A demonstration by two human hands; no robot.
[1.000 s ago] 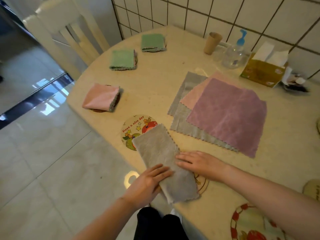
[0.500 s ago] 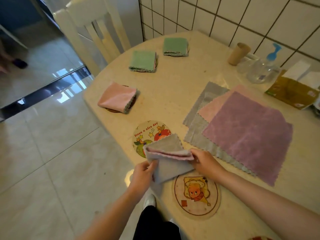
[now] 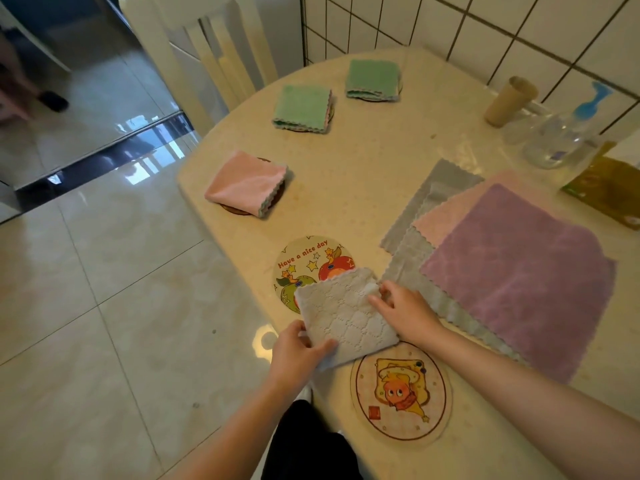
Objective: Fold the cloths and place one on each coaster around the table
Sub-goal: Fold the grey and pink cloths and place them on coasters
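Head view: left hand (image 3: 298,353) fingers pinch the near-left corner of the folded grey cloth (image 3: 346,317); right hand (image 3: 405,311) fingers grip its far-right edge. Cloth overlaps the fruit coaster (image 3: 304,258) beyond the fingers, cartoon coaster (image 3: 401,393) just below, at worktop (image 3: 363,188) edge.

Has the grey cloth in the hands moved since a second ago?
Yes. The grey cloth is now folded to a square and has shifted toward the fruit coaster, overlapping its near edge and uncovering the cartoon coaster.
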